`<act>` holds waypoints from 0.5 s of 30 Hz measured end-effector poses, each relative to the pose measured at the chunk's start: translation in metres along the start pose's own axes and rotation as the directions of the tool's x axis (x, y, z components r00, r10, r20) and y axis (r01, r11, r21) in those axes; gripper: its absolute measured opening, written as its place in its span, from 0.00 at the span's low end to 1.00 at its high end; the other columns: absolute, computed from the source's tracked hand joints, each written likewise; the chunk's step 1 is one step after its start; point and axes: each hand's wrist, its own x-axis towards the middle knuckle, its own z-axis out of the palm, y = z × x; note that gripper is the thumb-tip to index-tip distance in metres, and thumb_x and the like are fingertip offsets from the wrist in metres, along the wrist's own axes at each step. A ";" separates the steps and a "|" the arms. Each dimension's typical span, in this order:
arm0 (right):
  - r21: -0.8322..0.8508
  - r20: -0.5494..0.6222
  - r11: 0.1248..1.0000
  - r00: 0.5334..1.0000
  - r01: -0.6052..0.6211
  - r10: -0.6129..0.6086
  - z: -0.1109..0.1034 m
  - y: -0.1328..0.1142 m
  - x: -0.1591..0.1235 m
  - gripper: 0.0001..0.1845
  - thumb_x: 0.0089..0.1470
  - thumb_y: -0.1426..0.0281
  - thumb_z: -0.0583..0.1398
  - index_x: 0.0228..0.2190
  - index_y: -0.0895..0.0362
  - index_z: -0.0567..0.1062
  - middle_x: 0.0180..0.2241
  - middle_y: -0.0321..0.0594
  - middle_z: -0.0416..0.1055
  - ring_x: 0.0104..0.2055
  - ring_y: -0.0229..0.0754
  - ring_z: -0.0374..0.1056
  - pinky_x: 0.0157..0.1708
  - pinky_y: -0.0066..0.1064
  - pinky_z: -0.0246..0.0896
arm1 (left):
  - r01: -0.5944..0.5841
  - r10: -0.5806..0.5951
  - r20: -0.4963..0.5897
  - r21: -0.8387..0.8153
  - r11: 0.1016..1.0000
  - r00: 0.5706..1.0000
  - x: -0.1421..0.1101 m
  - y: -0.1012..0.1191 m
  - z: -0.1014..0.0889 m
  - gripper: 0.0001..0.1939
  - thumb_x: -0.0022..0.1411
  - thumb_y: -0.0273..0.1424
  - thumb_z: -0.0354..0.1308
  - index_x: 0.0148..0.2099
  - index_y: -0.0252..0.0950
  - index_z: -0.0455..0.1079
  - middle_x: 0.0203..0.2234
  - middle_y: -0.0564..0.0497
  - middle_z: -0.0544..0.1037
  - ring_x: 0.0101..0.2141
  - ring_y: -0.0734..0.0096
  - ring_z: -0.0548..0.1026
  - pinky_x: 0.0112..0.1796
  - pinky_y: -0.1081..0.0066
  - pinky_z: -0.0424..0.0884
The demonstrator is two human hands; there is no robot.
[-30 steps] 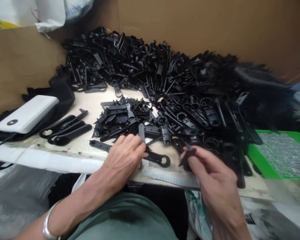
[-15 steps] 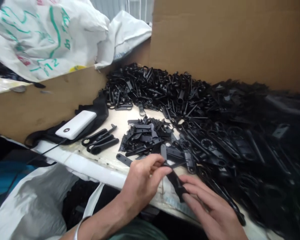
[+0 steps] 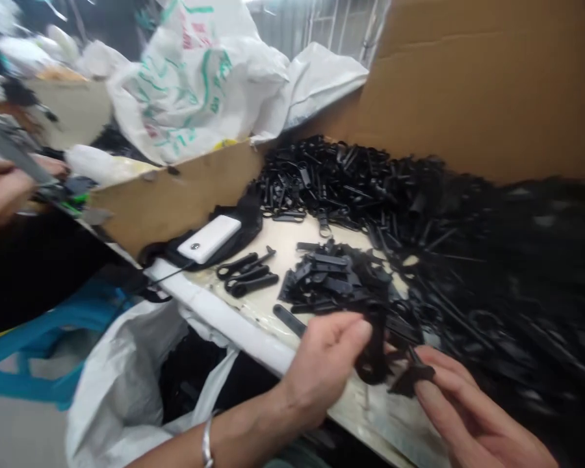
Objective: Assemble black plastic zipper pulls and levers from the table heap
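Observation:
My left hand pinches a black plastic handle-shaped part with a rounded, ring-like lower end. Between the thumb and fingers of my right hand is a small black pointed plastic piece, close to the handle part; whether they touch I cannot tell. Just beyond my hands lies a heap of flat black plastic pieces. To its left rest several ring-ended black handles. One flat black strip lies near my left hand.
A large pile of black parts stands against the cardboard wall. A white power bank with a cable rests on black cloth. Below the table edge hangs an open white sack. Another person's hand and a blue stool are at left.
My left hand has lifted a handle part from the table, and my right hand's small piece has come alongside it. The view has swung left, bringing in another person and the blue stool.

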 end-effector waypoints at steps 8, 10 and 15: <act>0.153 -0.105 0.985 0.990 -0.076 0.092 0.017 -0.035 0.004 0.13 0.50 0.65 0.67 0.40 0.52 0.80 0.34 0.38 0.78 0.33 0.43 0.76 0.31 0.26 0.75 | -0.063 0.059 0.081 0.056 0.996 0.995 0.007 -0.003 0.003 0.15 0.66 0.36 0.52 0.34 0.31 0.74 0.23 0.53 0.71 0.26 0.77 0.65 0.28 0.78 0.61; 0.133 -0.135 0.990 0.989 -0.043 0.061 0.024 -0.038 0.008 0.11 0.50 0.66 0.66 0.38 0.53 0.80 0.33 0.38 0.78 0.32 0.42 0.76 0.30 0.26 0.75 | -0.089 0.081 0.079 0.099 0.991 0.994 0.007 -0.004 0.002 0.15 0.67 0.36 0.52 0.35 0.32 0.75 0.25 0.53 0.70 0.28 0.76 0.65 0.29 0.77 0.62; 0.071 -0.168 0.997 0.986 0.013 -0.001 0.032 -0.043 0.013 0.09 0.52 0.67 0.65 0.38 0.51 0.80 0.37 0.37 0.78 0.35 0.41 0.75 0.33 0.26 0.74 | -0.093 0.083 0.088 0.120 0.988 0.993 0.006 -0.006 -0.002 0.16 0.67 0.39 0.51 0.44 0.36 0.76 0.32 0.50 0.74 0.35 0.70 0.67 0.37 0.72 0.64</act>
